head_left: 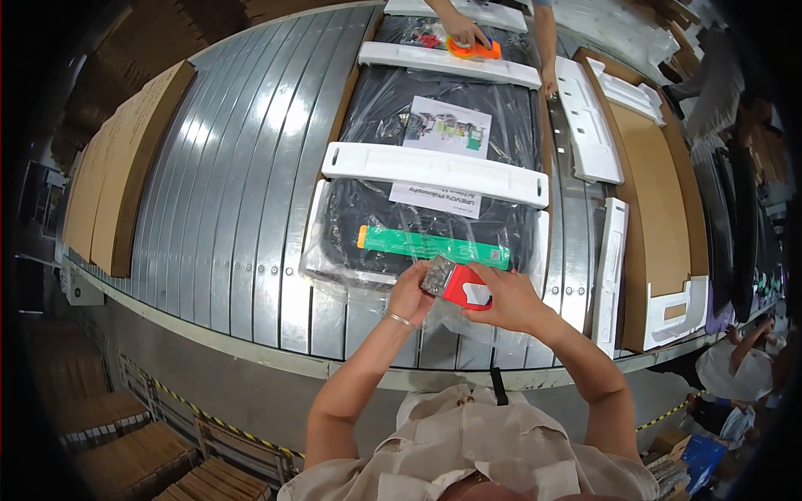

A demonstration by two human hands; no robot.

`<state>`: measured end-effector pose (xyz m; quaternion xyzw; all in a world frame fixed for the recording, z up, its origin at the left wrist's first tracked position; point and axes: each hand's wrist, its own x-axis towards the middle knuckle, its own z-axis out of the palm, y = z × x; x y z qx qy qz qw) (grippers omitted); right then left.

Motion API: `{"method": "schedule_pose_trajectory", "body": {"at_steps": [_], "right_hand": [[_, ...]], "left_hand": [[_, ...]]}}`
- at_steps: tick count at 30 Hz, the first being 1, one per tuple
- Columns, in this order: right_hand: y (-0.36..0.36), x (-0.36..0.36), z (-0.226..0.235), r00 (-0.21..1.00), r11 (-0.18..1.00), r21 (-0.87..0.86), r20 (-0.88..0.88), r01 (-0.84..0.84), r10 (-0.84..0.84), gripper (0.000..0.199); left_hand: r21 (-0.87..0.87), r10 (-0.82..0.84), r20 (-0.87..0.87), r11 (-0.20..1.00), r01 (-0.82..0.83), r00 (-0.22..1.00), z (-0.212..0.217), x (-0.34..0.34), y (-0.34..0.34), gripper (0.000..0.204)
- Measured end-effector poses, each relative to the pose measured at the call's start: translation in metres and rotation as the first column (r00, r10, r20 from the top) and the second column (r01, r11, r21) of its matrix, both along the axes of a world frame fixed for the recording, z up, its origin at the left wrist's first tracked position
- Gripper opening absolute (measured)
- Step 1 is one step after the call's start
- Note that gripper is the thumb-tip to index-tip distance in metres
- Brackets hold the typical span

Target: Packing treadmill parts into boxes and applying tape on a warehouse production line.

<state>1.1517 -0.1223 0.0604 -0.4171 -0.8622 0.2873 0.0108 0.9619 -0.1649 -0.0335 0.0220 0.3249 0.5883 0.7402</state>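
1. Your right hand (pixel 511 299) is a little below the centre of the frame. Its fingers are closed around a red tape dispenser (pixel 464 286), so the hand is holding it firmly.
2. Your left hand (pixel 411 292) is just left of the right one. Its fingers are bent, and the fingertips touch the metal end of the dispenser. I cannot tell if it pinches a tape end or only rests there.
3. The dispenser sits at the lower edge of a black product wrapped in clear plastic (pixel 434 134), which lies in the centre of the frame on a conveyor of metal slats (pixel 234 209).
4. Just above your hands, a long green packet with an orange end (pixel 430 245) lies across the wrapped product.
5. Higher up, two white foam bars (pixel 434 173) cross the product, and a printed sheet (pixel 447 125) lies between them.
6. At the top of the frame, another person's hand (pixel 464 32) rests on an orange tape dispenser (pixel 474 50).
7. At the right, white foam pieces (pixel 585 117) lie beside a flat brown cardboard sheet (pixel 656 200), which also has foam parts on it.
8. At the upper left, more cardboard sheets (pixel 125 159) lie at the edge of the conveyor.
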Motion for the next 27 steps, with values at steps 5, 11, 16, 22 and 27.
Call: {"method": "schedule_pose_trajectory", "body": {"at_steps": [5, 11, 16, 22, 27], "right_hand": [[0.005, -0.029, -0.014, 0.989, 0.989, 0.132, -0.128, -0.06, 0.077, 0.08], [0.019, -0.063, -0.002, 0.993, 0.992, -0.047, -0.022, -0.12, 0.119, 0.074], [0.041, -0.098, 0.02, 0.981, 0.984, -0.072, 0.096, -0.161, 0.168, 0.076], [0.072, -0.107, 0.035, 0.936, 0.951, 0.033, 0.191, -0.308, 0.296, 0.057], [0.101, -0.127, 0.033, 0.906, 0.928, -0.012, 0.211, -0.373, 0.367, 0.062]], "left_hand": [[-0.12, 0.047, 0.127, 0.992, -0.032, 0.991, -0.007, -0.037, 0.001, 0.023], [-0.122, -0.017, -0.088, 0.992, 0.006, 0.996, -0.015, -0.085, -0.002, 0.019], [0.176, 0.17, -0.63, 0.982, -0.073, 0.758, -0.017, -0.199, 0.028, 0.013], [-0.035, 0.054, -0.947, 0.963, -0.268, 0.317, -0.082, -0.347, 0.06, 0.014], [-0.189, -0.065, -0.93, 0.929, -0.319, 0.363, -0.17, -0.349, 0.069, 0.015]]}}
